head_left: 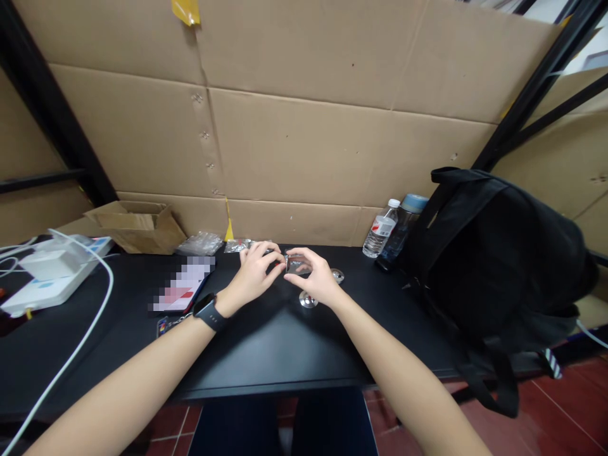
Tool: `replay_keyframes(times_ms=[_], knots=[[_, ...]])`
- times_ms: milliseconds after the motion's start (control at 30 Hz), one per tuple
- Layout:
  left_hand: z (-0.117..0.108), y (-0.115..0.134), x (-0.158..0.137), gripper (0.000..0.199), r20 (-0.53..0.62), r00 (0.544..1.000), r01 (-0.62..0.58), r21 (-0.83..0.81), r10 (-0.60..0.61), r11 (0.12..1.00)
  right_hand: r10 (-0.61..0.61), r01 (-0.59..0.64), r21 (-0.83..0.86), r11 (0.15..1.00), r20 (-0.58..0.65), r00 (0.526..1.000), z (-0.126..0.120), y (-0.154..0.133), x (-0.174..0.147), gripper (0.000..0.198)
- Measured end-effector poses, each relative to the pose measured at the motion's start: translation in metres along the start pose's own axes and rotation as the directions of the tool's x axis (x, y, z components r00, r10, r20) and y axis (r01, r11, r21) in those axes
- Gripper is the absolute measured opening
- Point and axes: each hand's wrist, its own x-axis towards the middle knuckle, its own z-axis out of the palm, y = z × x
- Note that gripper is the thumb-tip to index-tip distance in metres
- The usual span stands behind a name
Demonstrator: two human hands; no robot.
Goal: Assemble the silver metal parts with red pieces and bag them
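Note:
My left hand (pixel 256 273), with a black watch on the wrist, is closed, thumb and fingertips pinched at the left edge of a small clear, shiny piece (pixel 295 265). My right hand (pixel 319 275) grips the same piece between thumb and fingers from the right. Its exact kind cannot be made out; it looks like a little transparent box or packet, held just above the table. Below my right hand lies a round shiny metal disc (pixel 308 299). A second metal disc (pixel 338 275) sits just behind that hand, partly covered by it.
On the black table (pixel 270 361), a phone (pixel 185 288) and clear plastic bags (pixel 200 244) lie left, near a paper bag (pixel 137 228). A power strip (pixel 57 278) trails white cables. Rightward stand a water bottle (pixel 381 229), a blue-lidded bottle (pixel 403 225) and a black backpack (pixel 494 259).

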Motion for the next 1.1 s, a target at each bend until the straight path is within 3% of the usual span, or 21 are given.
replay_keyframes(times_ms=[933, 1100], knots=[[0.0039, 0.0028, -0.0038, 0.014, -0.056, 0.996, -0.065, 0.119, 0.072, 0.991, 0.058, -0.051, 0.114, 0.992, -0.060, 0.997, 0.0094, 0.0069, -0.0012, 0.047], [0.0005, 0.0060, -0.0015, 0.014, -0.020, 0.999, -0.046, 0.111, 0.048, 0.993, 0.081, -0.071, 0.158, 0.985, -0.057, 0.995, 0.0077, 0.0034, 0.0010, 0.046]])
